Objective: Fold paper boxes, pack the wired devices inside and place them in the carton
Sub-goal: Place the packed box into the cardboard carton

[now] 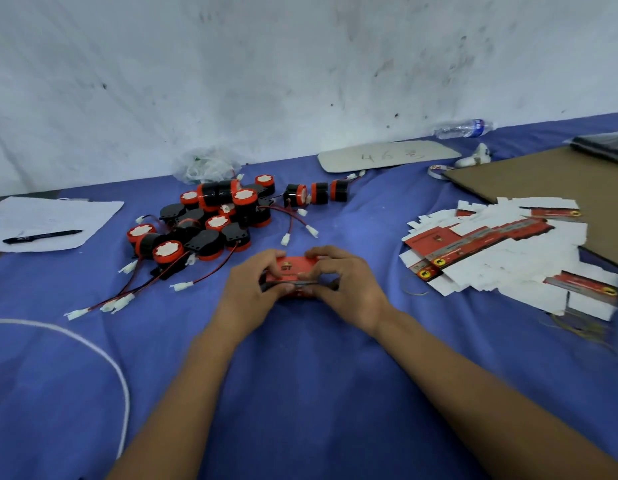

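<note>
A small red paper box (295,268) with a printed logo sits at the table's middle, held between both hands. My left hand (252,289) grips its left end with curled fingers and thumb. My right hand (342,282) grips its right end the same way. Behind and to the left lies a heap of round black-and-red wired devices (210,220) with red-black leads and white plugs. To the right spreads a pile of flat unfolded red-and-white box blanks (501,247). What is inside the held box is hidden.
Blue cloth covers the table (300,393). A brown cardboard sheet (543,181) lies far right, a paper with a black pen (41,236) far left, a white cord (103,358) near left. A plastic bag (203,168), a grey card (387,155) and a bottle (463,128) sit by the wall.
</note>
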The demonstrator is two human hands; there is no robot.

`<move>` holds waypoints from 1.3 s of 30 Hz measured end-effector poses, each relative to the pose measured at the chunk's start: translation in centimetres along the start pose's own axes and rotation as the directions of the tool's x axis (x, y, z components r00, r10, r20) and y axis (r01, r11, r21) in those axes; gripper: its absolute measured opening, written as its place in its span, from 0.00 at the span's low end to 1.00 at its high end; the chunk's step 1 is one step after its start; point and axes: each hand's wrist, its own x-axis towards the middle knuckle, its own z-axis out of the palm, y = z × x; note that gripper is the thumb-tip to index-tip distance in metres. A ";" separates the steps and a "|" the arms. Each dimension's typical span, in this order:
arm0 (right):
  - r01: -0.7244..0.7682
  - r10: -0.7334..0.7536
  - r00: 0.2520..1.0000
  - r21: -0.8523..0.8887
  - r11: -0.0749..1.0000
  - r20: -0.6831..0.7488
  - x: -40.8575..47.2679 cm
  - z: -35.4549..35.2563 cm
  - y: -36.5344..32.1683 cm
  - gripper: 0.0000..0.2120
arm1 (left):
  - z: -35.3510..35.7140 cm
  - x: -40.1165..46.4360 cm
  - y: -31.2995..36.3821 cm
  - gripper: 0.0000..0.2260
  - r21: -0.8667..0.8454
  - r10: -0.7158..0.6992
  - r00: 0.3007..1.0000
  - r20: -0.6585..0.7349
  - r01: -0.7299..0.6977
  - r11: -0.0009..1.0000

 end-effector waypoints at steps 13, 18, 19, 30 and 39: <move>-0.364 0.185 0.773 -0.186 0.913 -0.607 -14.7 -33.7 -7.6 0.03 | 16.8 7.4 32.4 0.12 -0.738 0.468 0.869 0.162 -0.209 0.642; -0.848 0.391 0.413 -0.191 0.495 -0.822 -24.0 -44.8 -8.7 0.06 | 28.4 5.7 46.2 0.04 -0.559 0.654 0.669 0.353 -0.409 0.721; -0.924 0.495 0.345 -0.197 0.327 -0.797 -25.5 -45.9 -7.8 0.07 | 30.4 4.9 47.4 0.02 -0.464 0.676 0.605 0.421 -0.497 0.734; -0.838 0.975 0.143 -0.544 0.027 -0.173 -25.5 -45.7 -0.7 0.12 | 34.2 3.4 47.3 0.07 -0.382 0.746 0.643 0.173 -0.654 0.652; -0.947 0.644 0.296 -0.306 0.100 -0.705 -23.9 -43.9 -3.1 0.07 | 28.9 6.0 35.2 0.05 -0.266 0.441 0.887 -0.137 -0.462 0.846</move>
